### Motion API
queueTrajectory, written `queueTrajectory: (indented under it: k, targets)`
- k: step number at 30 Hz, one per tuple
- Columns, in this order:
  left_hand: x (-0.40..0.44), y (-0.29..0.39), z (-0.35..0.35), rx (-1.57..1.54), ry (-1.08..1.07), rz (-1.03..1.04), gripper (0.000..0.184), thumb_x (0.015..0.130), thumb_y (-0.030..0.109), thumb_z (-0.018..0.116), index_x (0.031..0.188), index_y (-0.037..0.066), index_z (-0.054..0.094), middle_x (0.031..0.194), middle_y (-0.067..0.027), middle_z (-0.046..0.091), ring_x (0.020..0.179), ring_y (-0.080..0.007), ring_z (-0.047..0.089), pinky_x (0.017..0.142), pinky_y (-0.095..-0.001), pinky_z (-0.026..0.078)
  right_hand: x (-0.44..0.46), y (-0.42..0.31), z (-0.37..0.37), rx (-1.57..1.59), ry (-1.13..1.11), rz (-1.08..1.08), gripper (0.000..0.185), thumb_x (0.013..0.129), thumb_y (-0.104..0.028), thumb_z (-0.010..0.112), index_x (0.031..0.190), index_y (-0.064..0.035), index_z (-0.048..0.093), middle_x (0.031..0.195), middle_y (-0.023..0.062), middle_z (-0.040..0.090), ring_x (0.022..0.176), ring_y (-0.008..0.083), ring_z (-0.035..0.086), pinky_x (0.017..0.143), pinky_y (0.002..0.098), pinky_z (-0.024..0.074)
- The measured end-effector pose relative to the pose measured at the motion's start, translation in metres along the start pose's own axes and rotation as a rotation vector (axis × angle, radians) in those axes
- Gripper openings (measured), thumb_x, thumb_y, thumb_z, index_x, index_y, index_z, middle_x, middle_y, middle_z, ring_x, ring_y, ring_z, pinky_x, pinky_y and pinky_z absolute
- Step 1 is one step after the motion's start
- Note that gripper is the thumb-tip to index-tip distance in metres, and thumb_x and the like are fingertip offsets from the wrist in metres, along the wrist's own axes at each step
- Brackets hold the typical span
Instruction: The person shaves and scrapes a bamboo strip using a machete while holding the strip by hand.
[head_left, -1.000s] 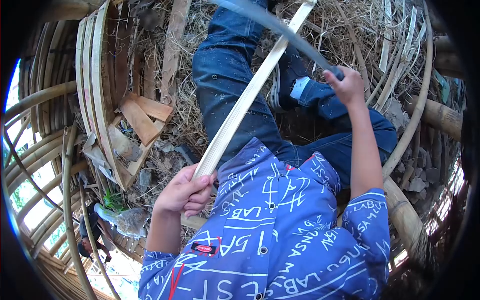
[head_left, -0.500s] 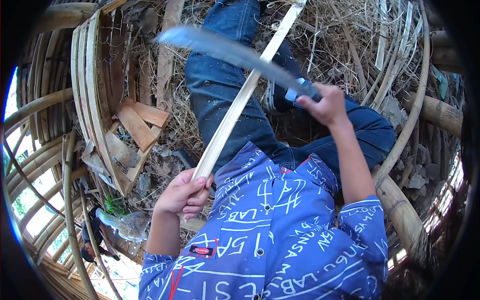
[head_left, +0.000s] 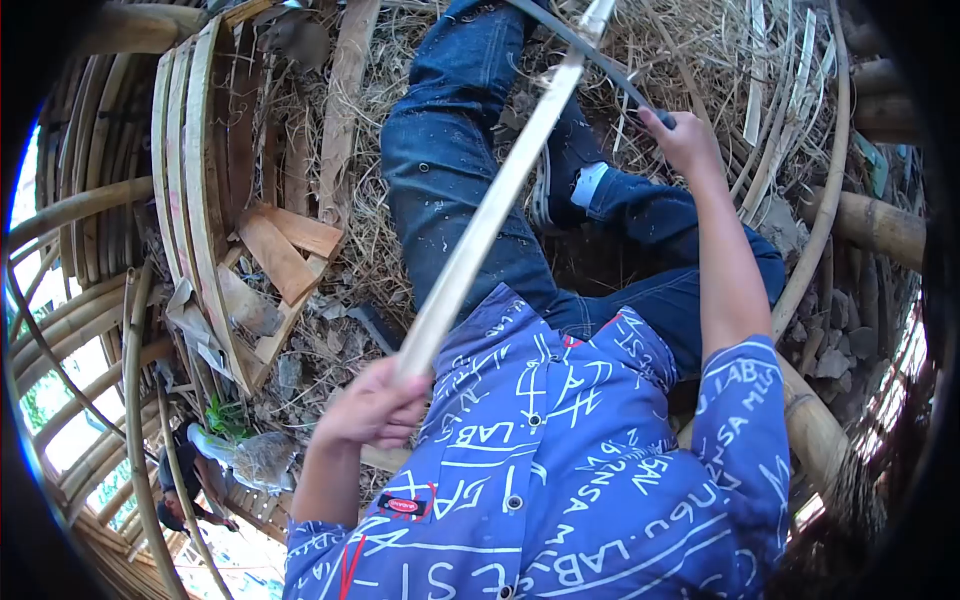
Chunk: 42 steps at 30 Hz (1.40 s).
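Observation:
A long pale wooden strip (head_left: 490, 215) slants up across my left thigh. My left hand (head_left: 375, 405) is closed around its lower end, near my shirt. My right hand (head_left: 685, 145) grips the dark handle of a long machete (head_left: 585, 48). The blade crosses the strip near its upper end, where thin shavings curl at the edge. The blade's tip runs out of view at the top.
Curved planks (head_left: 205, 190) and short board pieces (head_left: 275, 260) lie on the left. Shavings and stones cover the ground. Bamboo poles (head_left: 870, 228) stand on the right. Beyond the bamboo slats at the lower left is another person (head_left: 180, 480).
My right hand has moved up and away from me with the machete, whose blade now crosses the strip farther up. The strip has turned a little in my left hand.

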<state>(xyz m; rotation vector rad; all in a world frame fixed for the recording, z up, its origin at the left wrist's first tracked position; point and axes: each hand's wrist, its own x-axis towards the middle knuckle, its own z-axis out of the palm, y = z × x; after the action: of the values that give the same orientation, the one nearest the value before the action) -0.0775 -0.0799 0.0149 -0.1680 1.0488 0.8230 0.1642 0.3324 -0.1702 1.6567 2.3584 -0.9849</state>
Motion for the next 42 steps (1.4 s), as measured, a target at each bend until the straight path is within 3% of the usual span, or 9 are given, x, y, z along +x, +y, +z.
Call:
queueTrajectory:
  k: [4, 12, 13, 18, 27, 29, 31, 36, 42]
  targets:
    - [0.017, -0.007, -0.012, -0.101, -0.119, -0.079, 0.017, 0.101, 0.025, 0.050, 0.098, 0.011, 0.043, 0.054, 0.0050, 0.031, 0.038, -0.0042, 0.026, 0.032, -0.0223, 0.025, -0.021, -0.019, 0.011, 0.001, 0.136, -0.112, 0.073, 0.076, -0.076, 0.055, 0.070, -0.0045, 0.069, 0.068, 0.0195, 0.066, 0.072, 0.0395, 0.066, 0.068, 0.0479, 0.0497]
    - [0.015, 0.009, 0.024, 0.309, 0.259, -0.010, 0.007, 0.102, 0.016, 0.045, 0.101, 0.009, 0.043, 0.065, 0.0049, 0.038, 0.048, -0.0029, 0.033, 0.041, -0.0201, 0.031, -0.093, -0.077, 0.045, -0.063, 0.030, -0.476, 0.068, 0.074, -0.074, 0.060, 0.071, -0.0067, 0.069, 0.067, 0.0182, 0.065, 0.068, 0.0376, 0.065, 0.063, 0.0454, 0.0510]
    - [0.015, 0.007, 0.028, 0.517, 0.330, 0.128, 0.007, 0.101, 0.014, 0.046, 0.101, 0.007, 0.045, 0.064, 0.0034, 0.041, 0.049, -0.0050, 0.037, 0.043, -0.0221, 0.034, -0.095, -0.078, 0.042, -0.086, 0.045, -0.526, 0.064, 0.075, -0.071, 0.062, 0.072, -0.0074, 0.069, 0.065, 0.0174, 0.064, 0.066, 0.0380, 0.064, 0.063, 0.0439, 0.0506]
    - [0.003, 0.008, 0.043, 1.022, 0.497, 0.269, 0.008, 0.098, 0.011, 0.048, 0.099, 0.003, 0.048, 0.063, -0.0036, 0.050, 0.054, -0.0137, 0.051, 0.050, -0.0314, 0.041, -0.043, -0.059, -0.001, -0.065, 0.100, -0.169, 0.073, 0.074, -0.079, 0.055, 0.069, -0.0071, 0.069, 0.068, 0.0170, 0.066, 0.070, 0.0354, 0.067, 0.064, 0.0443, 0.0526]
    - [0.008, 0.015, 0.051, 1.101, 0.564, 0.327, 0.008, 0.096, 0.008, 0.048, 0.096, 0.001, 0.045, 0.063, -0.0154, 0.052, 0.058, -0.0337, 0.058, 0.054, -0.0414, 0.042, -0.060, -0.067, -0.001, -0.123, 0.119, -0.324, 0.075, 0.074, -0.079, 0.055, 0.073, -0.0060, 0.070, 0.065, 0.0186, 0.065, 0.068, 0.0364, 0.067, 0.064, 0.0463, 0.0530]
    - [0.011, 0.013, 0.055, 1.168, 0.551, 0.393, 0.010, 0.096, 0.009, 0.048, 0.098, 0.001, 0.043, 0.064, -0.0251, 0.054, 0.065, -0.0473, 0.056, 0.056, -0.0522, 0.039, -0.078, -0.079, 0.001, -0.170, 0.090, -0.383, 0.075, 0.073, -0.080, 0.054, 0.073, -0.0066, 0.070, 0.064, 0.0179, 0.064, 0.066, 0.0360, 0.067, 0.064, 0.0460, 0.0530]
    - [0.007, 0.015, 0.057, 1.160, 0.565, 0.339, 0.010, 0.096, 0.009, 0.048, 0.098, 0.001, 0.043, 0.064, -0.0253, 0.054, 0.066, -0.0476, 0.056, 0.056, -0.0524, 0.039, -0.081, -0.080, -0.004, -0.186, 0.104, -0.462, 0.069, 0.074, -0.074, 0.059, 0.065, -0.0059, 0.062, 0.058, 0.0169, 0.059, 0.062, 0.0368, 0.063, 0.060, 0.0458, 0.0493]
    - [-0.002, 0.011, 0.062, 1.210, 0.641, 0.296, 0.009, 0.096, 0.009, 0.048, 0.099, 0.002, 0.043, 0.066, -0.0234, 0.053, 0.066, -0.0461, 0.055, 0.058, -0.0490, 0.040, 0.001, -0.037, -0.035, -0.169, 0.152, 0.015, 0.083, 0.076, -0.083, 0.046, 0.078, -0.0035, 0.071, 0.078, 0.0204, 0.069, 0.081, 0.0360, 0.069, 0.074, 0.0467, 0.0525]
    - [0.006, 0.011, 0.055, 1.169, 0.596, 0.315, 0.009, 0.096, 0.009, 0.048, 0.099, 0.002, 0.044, 0.068, -0.0255, 0.053, 0.070, -0.0490, 0.054, 0.060, -0.0500, 0.040, -0.031, -0.055, -0.027, -0.172, 0.151, -0.079, 0.079, 0.076, -0.080, 0.051, 0.075, -0.0029, 0.069, 0.074, 0.0220, 0.067, 0.081, 0.0385, 0.068, 0.073, 0.0483, 0.0522]
